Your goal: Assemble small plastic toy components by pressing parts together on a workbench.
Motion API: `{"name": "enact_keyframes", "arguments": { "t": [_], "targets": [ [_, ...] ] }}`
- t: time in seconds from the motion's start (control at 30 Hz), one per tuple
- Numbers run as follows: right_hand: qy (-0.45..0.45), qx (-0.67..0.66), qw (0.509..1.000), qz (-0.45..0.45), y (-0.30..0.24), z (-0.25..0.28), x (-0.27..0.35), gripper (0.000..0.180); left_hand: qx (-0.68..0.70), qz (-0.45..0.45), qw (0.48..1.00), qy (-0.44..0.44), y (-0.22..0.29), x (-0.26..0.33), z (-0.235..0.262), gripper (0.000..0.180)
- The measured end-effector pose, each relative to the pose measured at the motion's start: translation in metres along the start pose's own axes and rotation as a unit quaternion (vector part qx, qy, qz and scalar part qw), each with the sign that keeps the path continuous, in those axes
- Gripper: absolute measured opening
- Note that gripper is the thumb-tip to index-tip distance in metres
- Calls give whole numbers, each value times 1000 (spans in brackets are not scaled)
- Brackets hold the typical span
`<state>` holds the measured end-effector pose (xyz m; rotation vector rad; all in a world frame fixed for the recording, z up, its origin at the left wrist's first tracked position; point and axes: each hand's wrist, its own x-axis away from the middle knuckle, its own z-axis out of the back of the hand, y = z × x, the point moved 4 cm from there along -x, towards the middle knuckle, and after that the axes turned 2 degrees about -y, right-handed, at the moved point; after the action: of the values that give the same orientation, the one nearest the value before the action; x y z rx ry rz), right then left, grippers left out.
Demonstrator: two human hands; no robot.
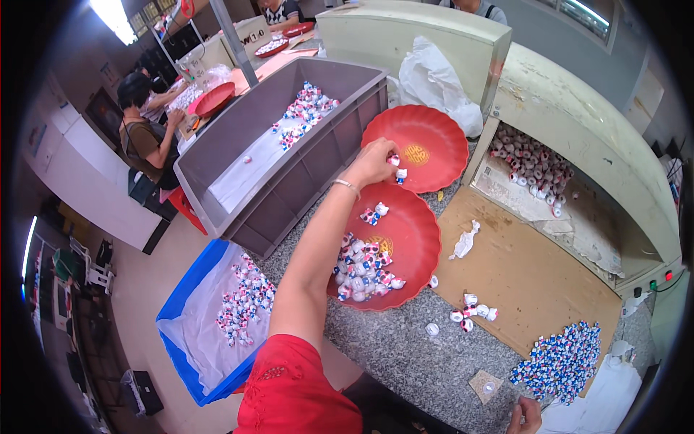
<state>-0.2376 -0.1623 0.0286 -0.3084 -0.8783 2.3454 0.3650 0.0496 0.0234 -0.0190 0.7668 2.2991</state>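
My left hand reaches over the place where two scalloped red plates meet, its fingers closed on a small white cat figurine. Just below the fingertips is another cat figurine with a blue body. The far plate shows a gold design in its middle. A heap of figurines with white heads fills part of the near plate, and a few more lie apart from it. At the lower edge, my right hand is partly cut off, fingers curled, beside a pile of small blue-and-white pieces.
Left of the plates stands a deep grey crate with figurines inside. Below it is a blue lined tray with more. A pale machine with an opening full of pieces borders the cardboard. Other people work behind.
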Motion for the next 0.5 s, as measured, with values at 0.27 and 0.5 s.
{"name": "enact_keyframes", "arguments": {
  "t": [0.27,0.5],
  "targets": [
    [5,15,999,29,-4,0,6,14,265,-76,958,76,68,77,31,29],
    [1,11,1000,25,-6,-2,16,16,329,-102,936,79,101,127,46,29]
  ]
}}
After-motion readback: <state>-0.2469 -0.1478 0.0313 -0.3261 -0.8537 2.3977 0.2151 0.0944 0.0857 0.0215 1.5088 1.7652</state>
